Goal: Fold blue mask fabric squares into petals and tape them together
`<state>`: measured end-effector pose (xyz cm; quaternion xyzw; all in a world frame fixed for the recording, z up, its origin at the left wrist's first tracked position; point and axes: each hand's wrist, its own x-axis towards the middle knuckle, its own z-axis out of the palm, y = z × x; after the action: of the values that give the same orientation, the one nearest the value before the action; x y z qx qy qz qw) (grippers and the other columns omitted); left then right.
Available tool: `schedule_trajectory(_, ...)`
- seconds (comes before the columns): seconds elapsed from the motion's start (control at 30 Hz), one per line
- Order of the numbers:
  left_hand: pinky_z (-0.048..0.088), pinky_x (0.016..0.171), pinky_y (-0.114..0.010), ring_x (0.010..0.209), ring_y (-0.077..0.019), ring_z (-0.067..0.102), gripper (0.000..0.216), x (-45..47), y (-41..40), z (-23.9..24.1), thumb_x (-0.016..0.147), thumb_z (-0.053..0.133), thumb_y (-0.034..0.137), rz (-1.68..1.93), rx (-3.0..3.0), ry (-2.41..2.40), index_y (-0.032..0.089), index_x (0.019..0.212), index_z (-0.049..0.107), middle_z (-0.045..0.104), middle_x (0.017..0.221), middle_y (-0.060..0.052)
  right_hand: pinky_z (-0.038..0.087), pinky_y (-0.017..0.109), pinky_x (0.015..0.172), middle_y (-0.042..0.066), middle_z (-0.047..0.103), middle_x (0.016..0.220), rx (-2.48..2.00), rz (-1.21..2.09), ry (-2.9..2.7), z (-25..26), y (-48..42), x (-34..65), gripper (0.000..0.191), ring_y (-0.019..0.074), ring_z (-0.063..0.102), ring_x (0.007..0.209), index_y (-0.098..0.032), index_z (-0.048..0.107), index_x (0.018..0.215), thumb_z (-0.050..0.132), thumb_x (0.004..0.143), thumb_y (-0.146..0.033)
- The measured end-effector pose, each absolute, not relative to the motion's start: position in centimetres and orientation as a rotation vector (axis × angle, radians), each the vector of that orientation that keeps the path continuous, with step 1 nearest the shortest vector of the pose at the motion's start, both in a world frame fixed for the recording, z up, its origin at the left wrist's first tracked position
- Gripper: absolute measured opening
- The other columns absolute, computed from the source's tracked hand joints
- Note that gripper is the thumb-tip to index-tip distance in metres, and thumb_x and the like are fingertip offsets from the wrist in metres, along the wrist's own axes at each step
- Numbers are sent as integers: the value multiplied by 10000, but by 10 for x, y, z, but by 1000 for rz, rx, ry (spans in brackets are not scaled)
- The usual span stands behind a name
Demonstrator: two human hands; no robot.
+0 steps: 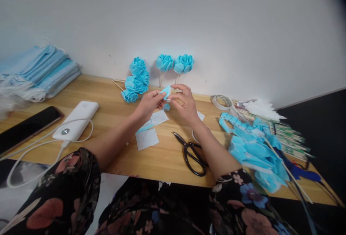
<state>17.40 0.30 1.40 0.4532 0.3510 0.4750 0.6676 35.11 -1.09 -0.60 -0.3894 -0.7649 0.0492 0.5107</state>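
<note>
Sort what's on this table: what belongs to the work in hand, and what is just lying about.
Likely in use: blue folded piece pinched by left hand and right hand; finished blue flowers; cut pieces; scissors; tape roll; blue scraps; mask stack.
Lying about: phone; power bank; white cable.

Both hands meet above the table (167,159), the left hand (150,102) and right hand (185,104) pinching a small blue folded piece (165,92) between their fingertips. Black scissors (191,153) lie just below the right wrist, white paper scraps (147,137) under the left. Blue paper flowers (137,79) lean against the wall behind.
</note>
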Motion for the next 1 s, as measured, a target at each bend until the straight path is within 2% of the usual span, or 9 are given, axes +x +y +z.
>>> schedule_trajectory(0.1,425,518,-193,488,-68,549,212,175,4,13,883,706,206,1088,1080,817,135,704,616,621,567,12,457,492,1099,65,666,1275,-985,227,-1787,-5,-12,349,83,256,584,1253,-272,753,890,685,914,-313)
schedule_trajectory(0.2,428,514,-196,489,-67,543,201,175,5,12,872,708,204,1110,1136,841,138,702,622,616,571,19,460,472,1090,68,689,1208,-1003,377,-1731,-4,-11,346,103,245,620,1200,-251,736,844,688,891,-330)
schedule_trajectory(0.37,424,509,-199,494,-65,536,188,176,3,13,851,722,213,1124,1190,847,144,702,629,617,586,24,541,352,880,44,715,1053,-1015,697,-1583,-5,-11,342,158,195,666,982,-233,679,806,699,843,-385)
schedule_trajectory(0.5,420,512,-193,501,-63,538,204,176,1,15,843,735,226,1122,1205,858,147,693,620,612,584,26,519,314,764,2,700,870,-1057,854,-1483,-9,-11,341,239,156,628,768,-231,668,838,734,817,-460)
schedule_trajectory(0.7,418,511,-190,499,-66,540,199,176,1,14,847,727,237,1123,1215,839,145,708,618,619,580,24,456,268,680,-27,661,792,-1049,924,-1377,-9,-9,340,269,118,561,699,-218,637,820,778,762,-440)
schedule_trajectory(0.77,419,508,-189,496,-65,540,201,176,2,14,847,731,234,1122,1212,837,146,709,614,620,582,24,453,265,676,-36,658,786,-1012,971,-1337,-7,-9,339,295,118,566,704,-225,631,885,795,737,-420)
schedule_trajectory(0.9,426,516,-189,501,-65,539,185,177,1,15,851,726,207,1125,1220,844,145,715,618,620,585,23,465,277,692,-49,663,785,-984,1110,-1267,-5,-8,338,498,126,597,718,-236,622,1112,818,692,-416)
schedule_trajectory(1.0,423,515,-189,500,-67,534,172,176,0,16,851,716,193,1132,1244,852,147,713,624,619,576,23,476,285,712,-57,650,769,-982,1174,-1224,-4,-8,338,562,129,606,730,-235,640,1152,839,661,-422)
